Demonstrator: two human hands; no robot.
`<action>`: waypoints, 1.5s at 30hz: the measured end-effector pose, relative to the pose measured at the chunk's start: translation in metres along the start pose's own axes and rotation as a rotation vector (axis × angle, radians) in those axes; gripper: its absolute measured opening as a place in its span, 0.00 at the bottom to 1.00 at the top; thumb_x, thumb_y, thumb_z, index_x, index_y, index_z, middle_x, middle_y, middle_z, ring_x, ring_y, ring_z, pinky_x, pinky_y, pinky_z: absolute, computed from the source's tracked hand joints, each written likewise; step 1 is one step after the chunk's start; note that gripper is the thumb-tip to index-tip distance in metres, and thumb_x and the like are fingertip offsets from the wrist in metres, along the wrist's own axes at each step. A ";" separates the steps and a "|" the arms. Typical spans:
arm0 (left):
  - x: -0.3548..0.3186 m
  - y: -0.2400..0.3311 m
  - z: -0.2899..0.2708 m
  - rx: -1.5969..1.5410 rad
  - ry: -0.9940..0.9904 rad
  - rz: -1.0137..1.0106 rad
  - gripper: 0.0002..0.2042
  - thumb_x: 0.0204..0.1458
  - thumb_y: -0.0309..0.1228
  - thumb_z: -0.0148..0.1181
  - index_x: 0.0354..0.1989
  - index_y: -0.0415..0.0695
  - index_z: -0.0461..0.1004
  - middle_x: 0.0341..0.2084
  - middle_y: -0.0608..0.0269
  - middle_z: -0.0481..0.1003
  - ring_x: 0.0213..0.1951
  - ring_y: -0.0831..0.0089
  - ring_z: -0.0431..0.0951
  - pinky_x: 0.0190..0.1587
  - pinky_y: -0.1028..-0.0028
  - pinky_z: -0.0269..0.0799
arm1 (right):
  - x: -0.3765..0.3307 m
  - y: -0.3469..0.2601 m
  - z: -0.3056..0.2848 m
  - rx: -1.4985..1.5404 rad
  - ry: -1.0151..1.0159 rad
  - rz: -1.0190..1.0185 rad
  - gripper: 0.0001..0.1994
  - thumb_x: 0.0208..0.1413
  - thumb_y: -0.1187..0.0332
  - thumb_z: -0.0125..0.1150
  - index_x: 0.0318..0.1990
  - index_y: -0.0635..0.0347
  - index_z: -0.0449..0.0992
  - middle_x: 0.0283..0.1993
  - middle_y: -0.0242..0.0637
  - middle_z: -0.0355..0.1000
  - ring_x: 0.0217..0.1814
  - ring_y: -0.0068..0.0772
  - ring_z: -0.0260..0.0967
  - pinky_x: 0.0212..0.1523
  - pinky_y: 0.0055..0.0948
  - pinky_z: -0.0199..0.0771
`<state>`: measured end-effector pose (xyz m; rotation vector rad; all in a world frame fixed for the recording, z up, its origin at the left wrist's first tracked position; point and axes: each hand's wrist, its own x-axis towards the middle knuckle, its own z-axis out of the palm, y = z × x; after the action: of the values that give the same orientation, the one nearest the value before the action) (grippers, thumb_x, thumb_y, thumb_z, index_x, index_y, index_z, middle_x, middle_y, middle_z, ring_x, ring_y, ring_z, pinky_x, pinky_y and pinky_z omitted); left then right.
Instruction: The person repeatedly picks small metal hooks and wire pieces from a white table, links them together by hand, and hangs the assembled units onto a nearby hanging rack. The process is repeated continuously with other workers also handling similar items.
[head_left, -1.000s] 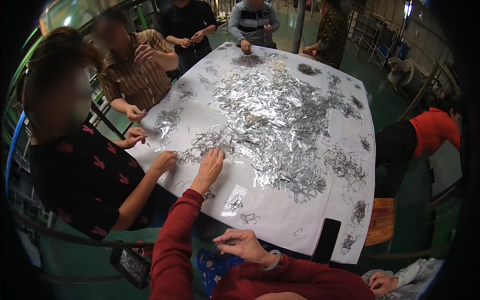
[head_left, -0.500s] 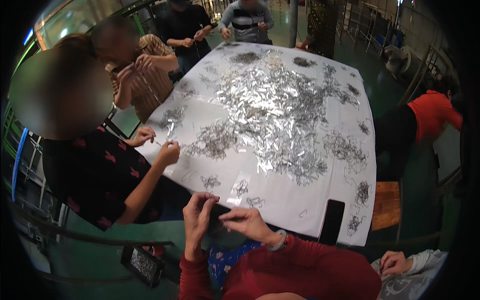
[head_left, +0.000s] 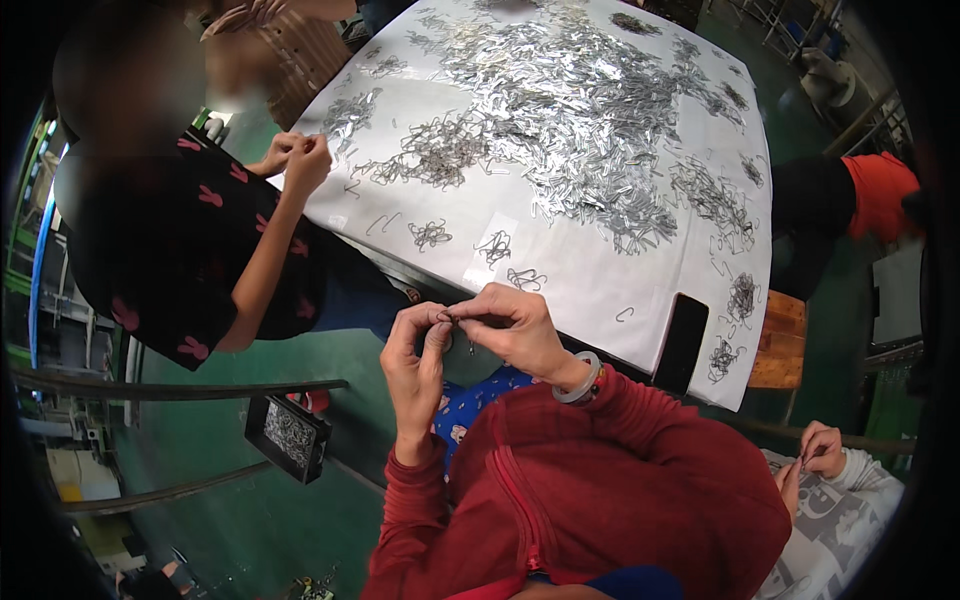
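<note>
In front of my chest, over the near edge of the table, my left hand (head_left: 415, 350) and my right hand (head_left: 520, 330) meet with pinched fingertips. Something small and dark, too tiny to make out, sits between them, and a little shiny bit shows just below. On the white-covered table (head_left: 590, 310) lies a large heap of shiny flat metal pieces (head_left: 570, 110). Dark bent wire hooks are piled around it, with a small cluster of hooks (head_left: 525, 279) nearest my hands. One single hook (head_left: 624, 314) lies apart near the table's front.
A black phone (head_left: 681, 345) rests on the table's near right edge. At my left a co-worker in a black patterned shirt (head_left: 170, 260) works with both hands; another's hands (head_left: 815, 455) are at my right. A dark bin of small metal parts (head_left: 288, 436) and a wooden stool (head_left: 778, 340) stand nearby.
My hands, apart half a second ago, have come together at the fingertips. The view has tilted down, so the table sits higher and more of my red jacket shows.
</note>
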<state>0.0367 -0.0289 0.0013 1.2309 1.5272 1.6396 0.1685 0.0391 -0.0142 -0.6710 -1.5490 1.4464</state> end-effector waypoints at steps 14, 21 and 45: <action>-0.006 -0.027 -0.002 -0.162 0.150 -0.096 0.04 0.60 0.24 0.56 0.39 0.36 0.71 0.34 0.58 0.77 0.38 0.76 0.76 0.45 0.77 0.73 | 0.135 0.115 -0.153 -0.929 0.072 -0.098 0.08 0.48 0.76 0.58 0.35 0.67 0.80 0.31 0.50 0.76 0.36 0.52 0.74 0.40 0.40 0.74; -0.006 -0.036 -0.007 -0.105 0.158 -0.096 0.02 0.59 0.20 0.54 0.38 0.35 0.72 0.34 0.59 0.78 0.37 0.77 0.76 0.45 0.77 0.73 | 0.131 0.172 -0.179 -0.989 -0.180 -0.052 0.05 0.43 0.80 0.53 0.29 0.64 0.67 0.33 0.51 0.67 0.41 0.56 0.65 0.42 0.45 0.66; -0.030 -0.030 -0.025 -0.186 0.256 -0.044 0.02 0.59 0.21 0.55 0.38 0.36 0.72 0.33 0.61 0.78 0.36 0.80 0.74 0.41 0.81 0.70 | 0.149 0.104 -0.219 -0.770 0.032 0.264 0.11 0.44 0.70 0.67 0.34 0.69 0.82 0.26 0.41 0.78 0.24 0.27 0.74 0.30 0.26 0.75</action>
<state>0.0215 -0.0607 -0.0328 0.9114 1.4961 1.9198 0.2716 0.2913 -0.0957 -1.3780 -2.0521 0.9693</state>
